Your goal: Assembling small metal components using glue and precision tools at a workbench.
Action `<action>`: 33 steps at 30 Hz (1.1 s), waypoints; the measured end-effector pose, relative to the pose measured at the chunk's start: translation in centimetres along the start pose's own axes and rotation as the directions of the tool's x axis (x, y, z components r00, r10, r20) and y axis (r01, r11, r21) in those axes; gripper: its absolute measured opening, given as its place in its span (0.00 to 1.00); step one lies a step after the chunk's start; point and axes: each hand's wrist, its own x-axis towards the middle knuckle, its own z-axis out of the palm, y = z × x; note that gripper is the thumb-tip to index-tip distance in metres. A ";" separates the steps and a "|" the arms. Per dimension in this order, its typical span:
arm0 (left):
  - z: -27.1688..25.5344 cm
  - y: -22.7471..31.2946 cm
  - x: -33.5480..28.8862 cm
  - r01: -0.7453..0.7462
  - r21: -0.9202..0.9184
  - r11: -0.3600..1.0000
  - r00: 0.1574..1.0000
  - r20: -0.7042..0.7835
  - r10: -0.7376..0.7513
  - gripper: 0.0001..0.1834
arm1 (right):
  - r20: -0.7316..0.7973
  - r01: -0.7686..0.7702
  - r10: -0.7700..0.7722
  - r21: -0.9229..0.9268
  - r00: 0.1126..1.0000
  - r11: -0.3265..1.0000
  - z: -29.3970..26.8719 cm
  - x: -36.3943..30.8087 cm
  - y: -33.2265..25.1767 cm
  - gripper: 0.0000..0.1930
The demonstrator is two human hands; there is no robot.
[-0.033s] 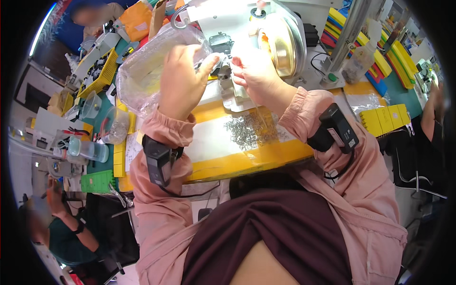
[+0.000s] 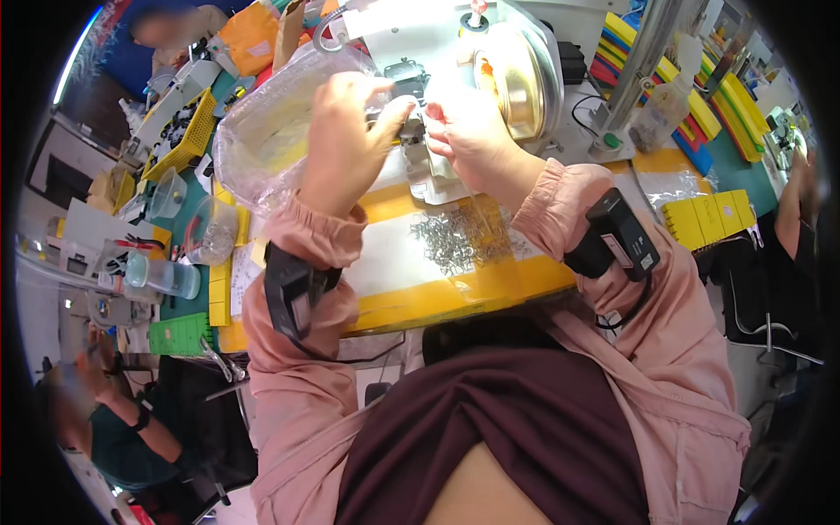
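Observation:
My left hand (image 2: 346, 140) is raised at the left of a small metal fixture (image 2: 429, 171), thumb and fingers bent toward each other. Whatever lies between its fingertips is too small to make out. On the fixture's other side my right hand (image 2: 472, 127) is closed in a pinch, its fingertips by the top of the fixture; what it pinches is hidden. The two hands are a little apart. A dark clamp-like part (image 2: 405, 74) sits just behind them on a white machine (image 2: 420, 35). Nearer me, a pile of small silvery metal pieces (image 2: 459, 238) lies on the worktop.
A plastic-wrapped tray (image 2: 254, 131) stands left of my left hand. Beside my right hand is a round gold-coloured bowl (image 2: 516, 83). Yellow bins (image 2: 713, 220) and a clear bottle (image 2: 661, 114) stand right. Jars (image 2: 166, 277) stand left. Other people work at both sides.
My left hand has shifted slightly, its index finger lifting away from the thumb. The right hand stays nearly in place.

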 end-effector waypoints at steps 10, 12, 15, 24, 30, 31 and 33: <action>-2.2 5.6 -4.4 -0.331 -0.314 0.890 0.943 -0.148 0.298 0.10 | 0.162 -0.267 0.242 0.151 0.957 0.952 -0.3 -7.8 -3.3 0.02; -1.7 5.9 -4.8 -0.341 -0.357 0.870 0.940 -0.098 0.328 0.12 | 0.206 -0.319 0.282 0.171 0.937 0.932 -1.3 -8.8 -3.5 0.04; -1.3 5.4 -4.1 -0.296 -0.345 0.891 0.948 0.009 0.319 0.21 | 0.164 -0.224 0.209 0.079 0.964 0.971 -2.1 -8.7 -2.9 0.09; 3.1 4.1 -5.5 -0.365 -0.397 0.842 0.931 -0.158 0.329 0.25 | 0.052 0.015 -0.011 -0.075 0.999 0.997 -2.2 -7.9 -0.7 0.07; 2.3 4.8 -5.8 -0.059 -0.707 0.705 0.998 -0.018 0.065 0.18 | 0.134 -0.003 0.006 -0.027 0.991 1.000 -2.6 -7.6 -0.3 0.08; 2.3 4.4 -5.6 -0.059 -0.708 0.703 0.998 -0.018 0.066 0.18 | 0.131 -0.002 0.006 -0.028 0.991 1.000 -2.5 -7.6 -0.4 0.08; 2.4 3.5 -5.2 -0.192 -0.607 0.771 0.974 -0.018 0.228 0.14 | 0.095 -0.015 0.016 -0.010 0.995 1.000 -2.3 -7.7 -0.4 0.08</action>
